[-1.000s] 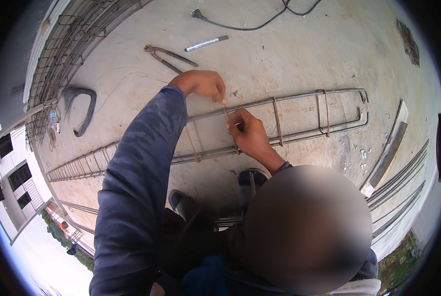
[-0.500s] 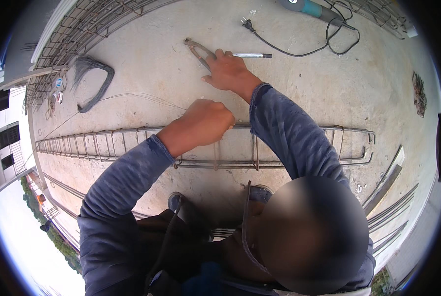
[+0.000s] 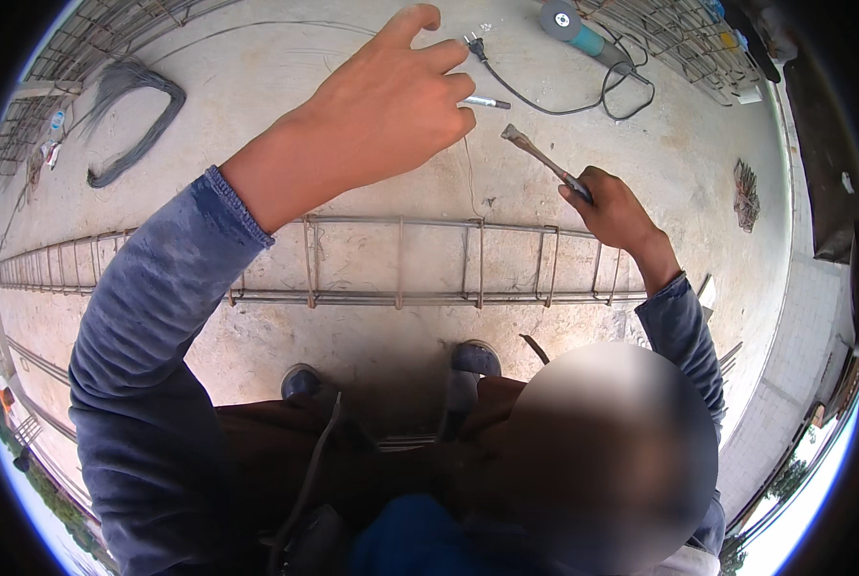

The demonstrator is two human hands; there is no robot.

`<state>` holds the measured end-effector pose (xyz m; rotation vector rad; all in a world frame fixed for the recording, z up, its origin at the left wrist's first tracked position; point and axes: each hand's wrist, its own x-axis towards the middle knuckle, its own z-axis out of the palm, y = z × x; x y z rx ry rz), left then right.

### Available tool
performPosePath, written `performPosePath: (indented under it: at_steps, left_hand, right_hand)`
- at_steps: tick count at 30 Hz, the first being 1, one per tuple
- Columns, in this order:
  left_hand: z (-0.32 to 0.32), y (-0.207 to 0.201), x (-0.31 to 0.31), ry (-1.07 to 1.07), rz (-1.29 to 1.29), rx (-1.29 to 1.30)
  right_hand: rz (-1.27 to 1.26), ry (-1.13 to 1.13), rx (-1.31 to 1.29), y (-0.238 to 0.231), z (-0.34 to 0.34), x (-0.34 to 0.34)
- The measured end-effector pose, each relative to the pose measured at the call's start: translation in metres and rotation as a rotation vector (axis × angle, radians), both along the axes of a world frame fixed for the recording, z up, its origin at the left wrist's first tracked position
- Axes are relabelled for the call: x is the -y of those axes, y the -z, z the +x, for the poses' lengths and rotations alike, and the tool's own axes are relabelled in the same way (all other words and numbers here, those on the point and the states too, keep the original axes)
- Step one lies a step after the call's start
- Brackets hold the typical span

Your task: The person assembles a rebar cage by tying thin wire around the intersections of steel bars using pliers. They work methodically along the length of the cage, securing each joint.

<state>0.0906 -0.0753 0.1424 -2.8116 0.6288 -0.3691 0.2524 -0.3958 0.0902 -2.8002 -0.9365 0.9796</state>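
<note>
1. Holding the metal tool [image 3: 544,158], my right hand [image 3: 614,206] has its fingers closed tight round the handle, above the long rebar cage [image 3: 400,261] on the concrete floor [image 3: 256,125].
2. I see my left hand [image 3: 391,96] raised, fingers half curled; a thin wire [image 3: 470,168] hangs just below it, but I cannot tell if it pinches it.
3. I see a grinder [image 3: 573,27] with its cord [image 3: 583,96] far off, and a wire coil [image 3: 127,120] on the left.
</note>
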Motion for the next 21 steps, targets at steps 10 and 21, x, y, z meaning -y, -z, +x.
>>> performPosePath:
  at_steps: [10, 21]
  left_hand:
    - [0.038, 0.003, 0.017, 0.117, -0.07, 0.289]
    - [0.058, 0.027, -0.003, 0.32, -0.238, 0.596]
  right_hand:
    - [-0.303, -1.125, 0.565, -0.017, -0.002, -0.04]
    - [-0.231, -1.41, 0.636, -0.022, -0.006, -0.092]
